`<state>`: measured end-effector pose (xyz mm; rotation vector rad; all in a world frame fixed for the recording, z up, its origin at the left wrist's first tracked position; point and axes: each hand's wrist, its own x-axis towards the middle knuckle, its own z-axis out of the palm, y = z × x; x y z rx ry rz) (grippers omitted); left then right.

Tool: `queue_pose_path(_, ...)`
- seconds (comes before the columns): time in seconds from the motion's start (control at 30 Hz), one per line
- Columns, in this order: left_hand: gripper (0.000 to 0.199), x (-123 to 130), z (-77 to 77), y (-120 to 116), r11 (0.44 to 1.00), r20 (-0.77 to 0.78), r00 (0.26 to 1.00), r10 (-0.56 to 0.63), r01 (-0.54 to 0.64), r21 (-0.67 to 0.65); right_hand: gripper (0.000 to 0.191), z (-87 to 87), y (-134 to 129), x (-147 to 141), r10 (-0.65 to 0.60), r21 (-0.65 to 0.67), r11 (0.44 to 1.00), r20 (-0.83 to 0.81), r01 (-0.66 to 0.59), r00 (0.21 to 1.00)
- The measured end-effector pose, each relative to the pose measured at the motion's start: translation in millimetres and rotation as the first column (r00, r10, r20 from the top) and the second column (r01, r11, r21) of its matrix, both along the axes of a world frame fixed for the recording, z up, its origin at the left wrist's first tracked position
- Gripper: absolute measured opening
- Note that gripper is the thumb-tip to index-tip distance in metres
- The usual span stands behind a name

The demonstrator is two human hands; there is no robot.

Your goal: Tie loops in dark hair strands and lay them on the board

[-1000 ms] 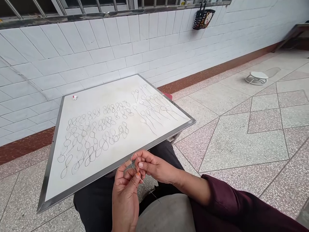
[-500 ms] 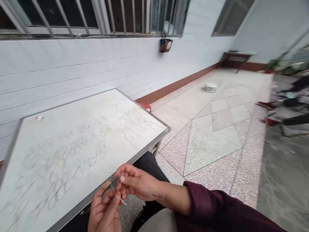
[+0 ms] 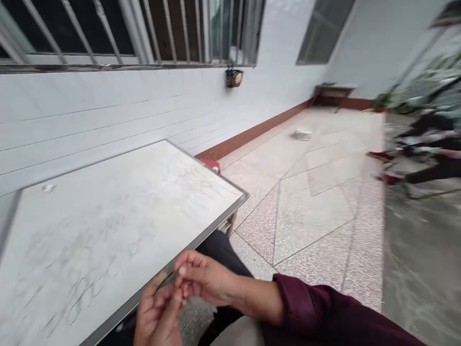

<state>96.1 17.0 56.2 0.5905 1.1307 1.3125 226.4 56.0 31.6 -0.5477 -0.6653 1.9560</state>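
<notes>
My right hand (image 3: 209,281) and my left hand (image 3: 158,315) meet just off the front edge of a white table (image 3: 144,158), above my lap. Thumb and fingers are pinched on both, fingertips almost touching. Whatever lies between them is too small and blurred to make out. Across the tabletop lie several thin, dark, looped strands (image 3: 84,293) in loose rows, many of them smeared by motion. At the table's far left corner sits a small whitish crumpled piece (image 3: 48,188).
A red object (image 3: 211,165) shows behind the table's right side. Along the barred window hangs a patterned bag (image 3: 233,78). A low white object (image 3: 301,134) stands on the tiled floor, with a small table (image 3: 333,88) beyond. At right, a person's legs (image 3: 428,166) are partly visible.
The camera view has turned, so the wall and floor things sit farther left. My hands stay pinched together in nearly the same spot; a thin pale stick under the fingers no longer shows clearly.
</notes>
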Motion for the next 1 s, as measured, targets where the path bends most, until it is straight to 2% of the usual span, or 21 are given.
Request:
queue_pose_path(0.07, 0.064, 4, 5.8, -6, 1.000, -0.015, 1.000, -0.015, 0.015, 0.009, 0.043, 7.2, -4, 4, -0.033, 0.039, 0.999, 0.055, 0.031, 0.998)
queue_pose_path(0.17, 0.064, 6, 10.0, -10, 0.999, -0.069, 0.998, 0.008, -0.006, 0.038, 0.036, 18.8, -2, 10, -0.114, 0.248, 0.967, 0.230, 0.055, 0.966)
queue_pose_path(0.23, 0.061, 6, 11.7, -13, 0.999, -0.096, 0.995, 0.015, -0.010, 0.049, 0.030, 25.7, 2, 12, -0.125, 0.350, 0.937, 0.326, 0.003, 0.937)
queue_pose_path(0.3, 0.059, 5, 13.6, -16, 0.998, -0.119, 0.993, -0.001, 0.007, 0.055, 0.025, 30.9, 5, 13, -0.118, 0.394, 0.918, 0.382, -0.046, 0.917)
queue_pose_path(0.53, 0.055, 1, 13.6, -19, 0.992, -0.175, 0.983, -0.049, 0.068, 0.102, 0.020, 36.0, 4, 9, -0.208, 0.447, 0.893, 0.491, -0.040, 0.846)
queue_pose_path(0.8, 0.050, -2, 0.7, -22, 0.988, -0.184, 0.981, -0.066, 0.089, 0.123, 0.024, 32.5, -2, -2, -0.253, 0.486, 0.874, 0.478, -0.014, 0.841)
queue_pose_path(1.0, 0.051, -3, 4.0, -19, 0.992, -0.165, 0.986, -0.026, 0.046, 0.119, 0.031, 31.3, -1, 1, -0.246, 0.481, 0.876, 0.493, -0.026, 0.835)
